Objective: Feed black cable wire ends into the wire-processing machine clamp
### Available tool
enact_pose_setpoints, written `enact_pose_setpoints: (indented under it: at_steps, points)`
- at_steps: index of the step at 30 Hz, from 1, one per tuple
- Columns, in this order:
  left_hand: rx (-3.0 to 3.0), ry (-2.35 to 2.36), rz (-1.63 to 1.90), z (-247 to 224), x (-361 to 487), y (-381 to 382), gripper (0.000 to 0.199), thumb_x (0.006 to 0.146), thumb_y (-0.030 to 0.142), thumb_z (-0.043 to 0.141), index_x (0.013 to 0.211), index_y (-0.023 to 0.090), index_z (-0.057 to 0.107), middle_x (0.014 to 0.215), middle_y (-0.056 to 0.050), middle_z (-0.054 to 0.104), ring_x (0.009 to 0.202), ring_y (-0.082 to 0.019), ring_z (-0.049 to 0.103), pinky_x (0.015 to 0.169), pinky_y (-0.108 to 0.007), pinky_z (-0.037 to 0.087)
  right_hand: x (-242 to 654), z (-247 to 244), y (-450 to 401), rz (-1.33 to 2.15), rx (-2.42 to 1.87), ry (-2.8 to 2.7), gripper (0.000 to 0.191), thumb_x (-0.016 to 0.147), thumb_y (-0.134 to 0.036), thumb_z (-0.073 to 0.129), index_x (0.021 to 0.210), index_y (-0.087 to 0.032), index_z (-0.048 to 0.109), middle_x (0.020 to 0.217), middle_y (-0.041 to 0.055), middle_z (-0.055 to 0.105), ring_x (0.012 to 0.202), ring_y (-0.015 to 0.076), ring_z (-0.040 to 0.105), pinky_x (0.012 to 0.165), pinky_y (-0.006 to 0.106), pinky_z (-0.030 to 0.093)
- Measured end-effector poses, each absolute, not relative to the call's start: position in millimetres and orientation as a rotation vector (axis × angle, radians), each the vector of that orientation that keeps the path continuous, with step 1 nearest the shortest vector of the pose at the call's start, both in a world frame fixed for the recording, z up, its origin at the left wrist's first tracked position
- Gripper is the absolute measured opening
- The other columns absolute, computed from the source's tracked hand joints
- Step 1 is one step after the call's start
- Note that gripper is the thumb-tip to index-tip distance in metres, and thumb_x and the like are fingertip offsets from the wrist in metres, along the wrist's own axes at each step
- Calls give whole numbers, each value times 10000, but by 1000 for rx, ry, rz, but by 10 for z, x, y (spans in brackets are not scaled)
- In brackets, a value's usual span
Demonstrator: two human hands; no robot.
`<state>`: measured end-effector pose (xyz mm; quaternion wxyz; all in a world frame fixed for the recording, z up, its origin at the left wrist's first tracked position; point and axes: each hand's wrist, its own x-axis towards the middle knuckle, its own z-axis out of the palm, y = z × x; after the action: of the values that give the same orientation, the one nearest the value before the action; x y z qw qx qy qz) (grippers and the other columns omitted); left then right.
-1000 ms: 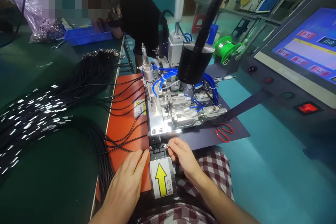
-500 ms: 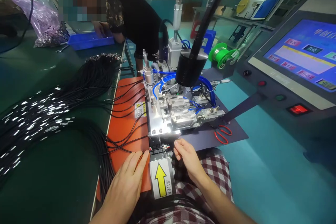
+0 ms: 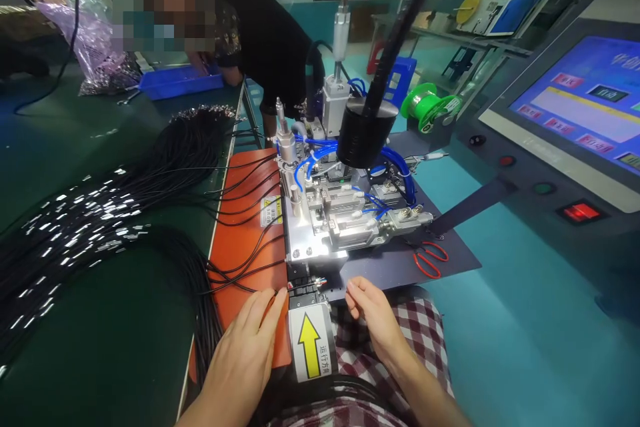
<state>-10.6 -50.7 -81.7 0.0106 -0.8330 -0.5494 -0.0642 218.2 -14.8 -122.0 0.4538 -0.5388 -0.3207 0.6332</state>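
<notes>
Left hand [image 3: 245, 337]: fingers together at smooth black cable [image 3: 302, 286] — pinch unclear; right hand [image 3: 374, 313]: fingertips bunched — open room leftward to the angular block [image 3: 303, 298].

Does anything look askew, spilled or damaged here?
Nothing looks spilled or damaged. One slight oddity: a few cables cross on the near part of the orange mat, while those farther back run roughly side by side.

Leaves a gap between right hand [image 3: 370, 303] and arrow-marked plate [image 3: 310, 345], and room rightward to the red-handled scissors [image 3: 429, 263]. Gets blocked far by the metal machine [image 3: 304, 232], above by the black cylinder [image 3: 367, 135]; meets black cables [image 3: 197, 283] strung across the orange mat [image 3: 234, 240] at left.
</notes>
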Motion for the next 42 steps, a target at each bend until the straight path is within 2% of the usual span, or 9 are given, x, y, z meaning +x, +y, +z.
enact_pose_setpoints:
  at_steps: [7, 11, 15, 17, 19, 23, 27, 33, 42]
  points:
    - [-2637, -1930, -341, -692, -88, -164, 381, 909, 202, 331, 1258, 130, 466, 1322, -144, 474, 1213, -279, 439, 964, -450, 441, 2201, -1162, -129, 1552, -1359, -824, 349, 830, -439, 564, 604, -192, 464, 556, -45, 436, 501, 108, 342, 537, 259, 270]
    - [-2993, -1961, -532, -317, -246, -90, 288, 916, 172, 327, 1120, 207, 528, 1205, -73, 541, 1109, -187, 515, 939, -318, 446, 2247, -1088, -149, 1530, -1369, -830, 357, 826, -445, 570, 601, -196, 448, 559, -45, 414, 511, 114, 336, 541, 264, 265]
    - [-3269, -1755, 25, -20, -389, -205, 264, 831, 51, 394, 930, 229, 561, 1040, -31, 564, 988, -191, 525, 927, -364, 408, 2300, -1043, -180, 1539, -1359, -836, 340, 842, -424, 553, 613, -200, 438, 572, -44, 409, 524, 119, 332, 545, 269, 266]
    - [-3200, -1640, 155, 17, -416, -251, 322, 780, -14, 375, 915, 218, 552, 948, -28, 562, 930, -199, 520, 977, -445, 337, 2310, -1023, -187, 1550, -1348, -837, 331, 848, -413, 545, 618, -201, 438, 579, -40, 412, 526, 120, 328, 541, 272, 265]
    - [-3195, -1576, 183, 28, -417, -258, 319, 800, -14, 344, 890, 212, 549, 862, -20, 548, 845, -187, 519, 931, -420, 367, 2307, -989, -188, 1553, -1343, -841, 328, 853, -408, 539, 620, -202, 435, 579, -37, 412, 526, 122, 328, 539, 274, 268]
    - [-3302, -1839, -177, 87, -317, -216, 252, 921, 144, 305, 902, 212, 547, 870, -30, 524, 719, -148, 513, 657, -249, 434, 2263, -873, -200, 1539, -1345, -865, 323, 849, -417, 547, 629, -205, 440, 576, -37, 413, 519, 122, 336, 528, 268, 270]
    - [-3373, -2036, -554, 0, -109, -261, 210, 949, 201, 315, 960, 225, 523, 900, -33, 518, 787, -146, 526, 695, -240, 437, 2158, -756, -251, 1604, -1245, -938, 327, 854, -491, 505, 698, -203, 516, 578, -34, 451, 499, 117, 372, 504, 253, 293]
    - [-3235, -2100, -525, -324, 26, -331, 175, 952, 233, 323, 973, 227, 496, 937, -29, 492, 796, -150, 533, 752, -275, 437, 2054, -714, -309, 1655, -1190, -1109, 304, 884, -472, 463, 776, -197, 538, 612, -28, 487, 532, 111, 425, 519, 241, 343]
    - [-3305, -1947, -692, -245, 341, -153, 156, 923, 230, 385, 939, 201, 538, 863, -27, 553, 799, -170, 527, 719, -291, 430, 2063, -622, -258, 1616, -1178, -1098, 276, 873, -433, 503, 719, -203, 495, 585, -40, 458, 518, 112, 408, 504, 243, 348]
